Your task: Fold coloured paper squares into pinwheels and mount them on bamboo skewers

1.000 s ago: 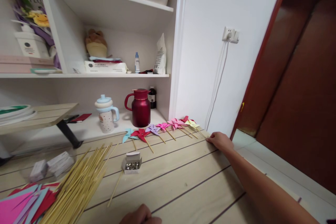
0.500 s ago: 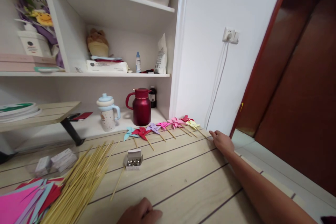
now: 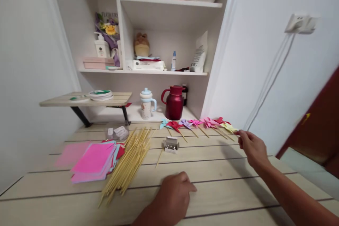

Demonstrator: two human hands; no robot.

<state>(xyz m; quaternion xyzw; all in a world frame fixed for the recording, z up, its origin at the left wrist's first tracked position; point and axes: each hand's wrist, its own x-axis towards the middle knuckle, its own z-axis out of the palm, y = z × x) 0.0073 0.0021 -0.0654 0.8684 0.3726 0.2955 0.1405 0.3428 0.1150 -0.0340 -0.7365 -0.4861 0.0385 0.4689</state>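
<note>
A row of paper pinwheels (image 3: 197, 124) on thin sticks lies along the far edge of the wooden table (image 3: 217, 169), in blue, red, purple, pink and yellow. My right hand (image 3: 251, 147) hovers just off the row's right end, fingers loosely curled, with nothing visible in it. My left hand (image 3: 173, 197) rests palm down on the table near the front, holding nothing. A pile of bamboo sticks (image 3: 129, 160) lies left of it, one loose stick (image 3: 159, 157) beside a small open box of metal pins (image 3: 171, 144). Pink, blue and red paper squares (image 3: 92, 159) are stacked at the left.
Behind the table stand a red jug (image 3: 174, 102) and a white cup with a blue lid (image 3: 146, 104). White shelves (image 3: 159, 72) hold bottles, a bag and boxes. A small raised wooden stand (image 3: 87, 99) carries round plates. A wall socket with cables (image 3: 299, 24) is at the right.
The view has swung left and pulled back, showing the paper stack and left wall. My right hand lifted back from the pinwheel row's end. My left hand came further into view.
</note>
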